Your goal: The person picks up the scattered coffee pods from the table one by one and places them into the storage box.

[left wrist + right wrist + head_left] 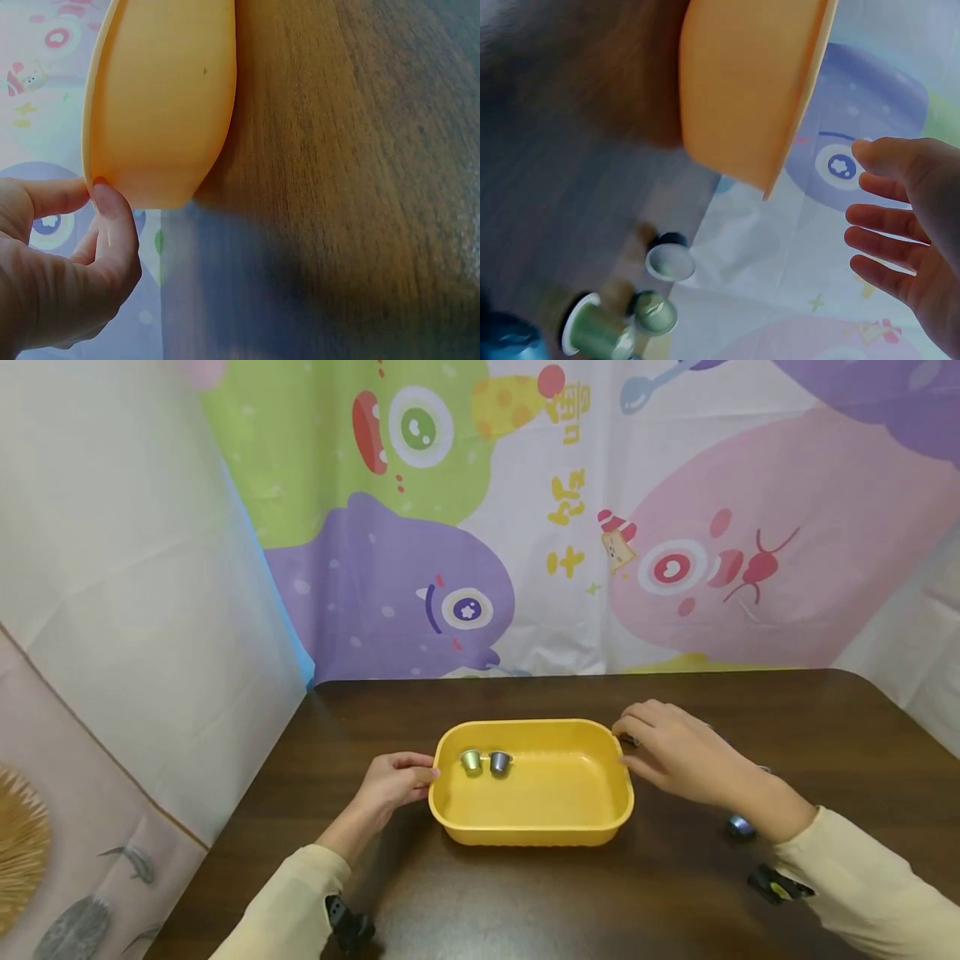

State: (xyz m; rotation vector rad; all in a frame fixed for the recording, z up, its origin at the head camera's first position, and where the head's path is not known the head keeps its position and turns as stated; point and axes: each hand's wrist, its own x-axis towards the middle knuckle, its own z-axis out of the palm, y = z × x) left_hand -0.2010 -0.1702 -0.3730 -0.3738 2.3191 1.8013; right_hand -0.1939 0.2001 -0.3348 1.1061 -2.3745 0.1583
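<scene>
Basin (528, 837), yellow, upright on bench (525, 902). Inside, toward its left: green capsule (471, 764) and grey capsule (499, 765). Left hand (392, 782) pinches left rim; right hand (678, 753), fingers loosely extended, empty, near right end. Judged part-way: two in, at least four out, including blue capsule (740, 826).

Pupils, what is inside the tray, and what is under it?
Inside the tray, left of centre, sit a green capsule and a grey capsule. Under it is the table; the patch it covers is hidden.
</scene>
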